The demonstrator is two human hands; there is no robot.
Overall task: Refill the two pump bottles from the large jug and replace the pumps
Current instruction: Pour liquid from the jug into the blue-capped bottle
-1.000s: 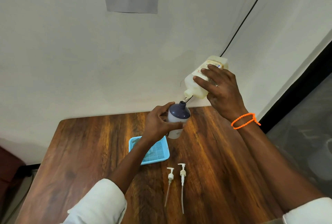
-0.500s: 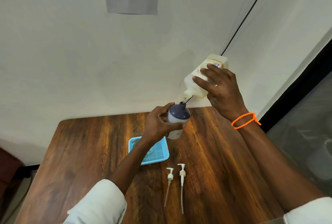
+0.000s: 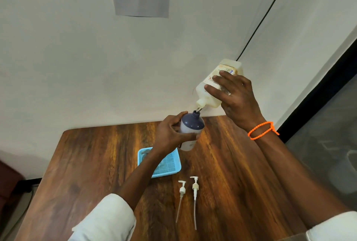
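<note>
Wood-grained bench (image 3: 222,192) lies below both hands, which work in the air above its far edge. The left hand (image 3: 170,134) is curled round the middle of a small pump bottle (image 3: 191,130), thumb on the near side and fingers wrapping the far side, holding it upright with its open neck pointing up and slightly right. The right hand (image 3: 235,98) grips the large jug (image 3: 214,88) from the near side, fingers spread across its label. The jug is tipped steeply: its long axis runs from its base, up and right of the bottle, down to its spout, which sits just above and right of the bottle's neck. A thin stream seems to bridge the short gap between spout and neck, though it is too fine to be sure.

Everything in the pour depends on that alignment: spout over neck, jug slanting down-left. I judge the first refill is under way, and any drift of either hand would send liquid down the bottle's dark shoulder.

Below the bottle, toward the person, a blue tray (image 3: 173,171) rests on the bench, partly hidden by the left forearm. Nearer still than the tray, two white pumps (image 3: 188,190) lie side by side, tubes pointing toward the person. The second bottle I cannot make out.
</note>
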